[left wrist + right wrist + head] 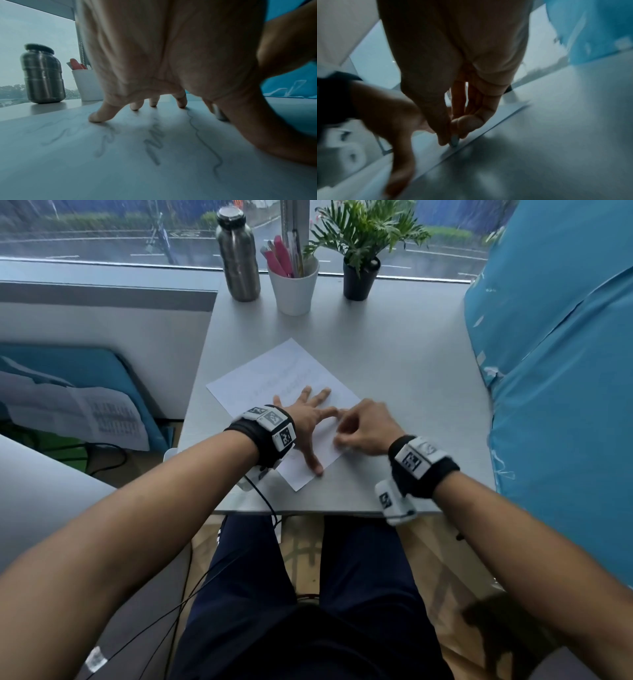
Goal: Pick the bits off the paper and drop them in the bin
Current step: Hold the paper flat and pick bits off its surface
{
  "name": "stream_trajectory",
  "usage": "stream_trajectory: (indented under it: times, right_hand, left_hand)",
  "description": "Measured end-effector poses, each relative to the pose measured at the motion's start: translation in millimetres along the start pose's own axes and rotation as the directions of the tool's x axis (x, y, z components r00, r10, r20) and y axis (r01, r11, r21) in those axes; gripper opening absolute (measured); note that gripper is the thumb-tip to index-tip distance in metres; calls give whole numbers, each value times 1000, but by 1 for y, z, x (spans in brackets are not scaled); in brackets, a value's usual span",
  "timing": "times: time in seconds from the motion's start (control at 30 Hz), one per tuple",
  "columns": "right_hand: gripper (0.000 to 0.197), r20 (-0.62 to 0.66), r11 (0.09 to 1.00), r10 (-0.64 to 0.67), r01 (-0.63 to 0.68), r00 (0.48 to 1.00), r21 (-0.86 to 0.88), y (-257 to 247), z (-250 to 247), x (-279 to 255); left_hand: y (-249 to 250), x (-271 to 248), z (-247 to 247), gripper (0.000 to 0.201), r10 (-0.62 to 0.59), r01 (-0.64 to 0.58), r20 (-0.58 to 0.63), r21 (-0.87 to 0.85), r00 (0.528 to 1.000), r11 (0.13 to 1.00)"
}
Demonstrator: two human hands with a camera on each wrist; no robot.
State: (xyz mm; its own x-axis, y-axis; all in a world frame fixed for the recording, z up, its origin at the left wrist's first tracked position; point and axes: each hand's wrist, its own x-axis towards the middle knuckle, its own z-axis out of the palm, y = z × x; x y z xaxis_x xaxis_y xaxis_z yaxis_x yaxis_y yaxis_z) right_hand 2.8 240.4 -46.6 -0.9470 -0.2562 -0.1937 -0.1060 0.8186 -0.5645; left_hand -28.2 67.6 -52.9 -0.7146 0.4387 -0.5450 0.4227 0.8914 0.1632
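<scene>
A white paper (pixel 274 371) with faint pencil scribbles lies at an angle on the grey table (pixel 394 364). My left hand (pixel 310 419) presses flat on the paper with its fingers (pixel 97 117) spread and straight. My right hand (pixel 339 443) sits at the paper's right edge, just beside the left hand. Its thumb and forefinger pinch a small pale bit (pixel 453 140), which touches the paper (pixel 433 146) near its edge. In the head view the right hand hides the bit. I cannot make out other bits on the paper, and no bin is plainly in view.
At the table's far edge, by the window, stand a steel bottle (pixel 238 254), a white pen cup (pixel 293 289) and a potted plant (pixel 359 251). Blue plastic sheeting (pixel 555 371) rises along the right side. A white object (pixel 170 455) juts out at the table's left edge.
</scene>
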Motion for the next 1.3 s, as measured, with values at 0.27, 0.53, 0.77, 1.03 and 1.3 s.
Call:
stream_trajectory:
  times: [0.27,0.53,0.77,1.03,1.3]
  right_hand:
    - [14,-181,975,222,-222,958,25,43,-46,21]
    - [12,-34,994,77,-74,996,75,21,-23,12]
    - [11,-38,993,101,-98,994,59,24,-15,18]
    - [13,14,1000,-22,22,1000,-11,5,-3,11]
    - [13,-72,998,53,-54,996,-9,12,-15,18]
  left_hand:
    - [3,-3,-2,119,20,-25,-53,-84,998,996]
    - [13,12,2,106,2,-44,-226,-179,974,983]
    - [6,16,5,128,-28,13,-101,-149,994,989]
    - [6,21,2,132,-31,22,-75,-114,997,993]
    - [7,22,2,132,-35,25,-79,-118,996,993]
